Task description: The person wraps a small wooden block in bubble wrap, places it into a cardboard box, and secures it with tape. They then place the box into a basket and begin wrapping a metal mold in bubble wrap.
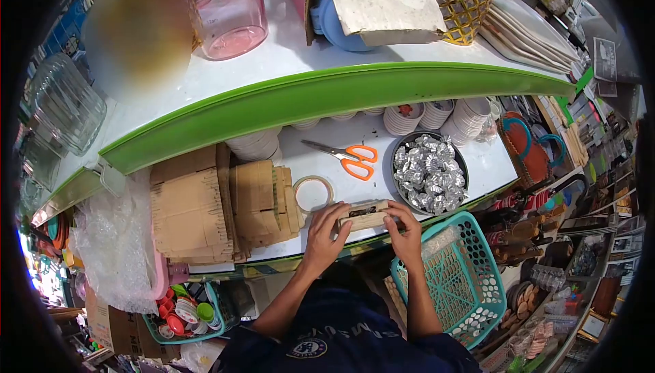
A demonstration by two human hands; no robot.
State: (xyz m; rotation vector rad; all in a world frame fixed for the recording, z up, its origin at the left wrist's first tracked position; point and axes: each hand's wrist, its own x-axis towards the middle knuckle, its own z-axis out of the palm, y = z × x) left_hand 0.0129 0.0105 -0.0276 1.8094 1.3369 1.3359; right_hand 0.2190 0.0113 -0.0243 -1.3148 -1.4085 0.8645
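A small, pale brown box-like piece [365,221] with a dark slot along its top is held between both hands at the front edge of the white shelf. My left hand [326,236] grips its left end, and my right hand [404,230] grips its right end. Just behind my left hand lies a roll of tape [314,194]. Orange-handled scissors [348,157] rest farther back, blades pointing left. To the right stands a dark round pan [394,182] filled with crumpled silvery pieces [430,171]. What fills the slot is too small to tell.
Stacked cut cardboard [194,209] sits on the left, beside bubble wrap [112,236]. A green-edged upper shelf [327,96] overhangs stacked white cups [402,119]. Below are a teal basket [454,277] at right and a crate of colourful items [184,315] at left.
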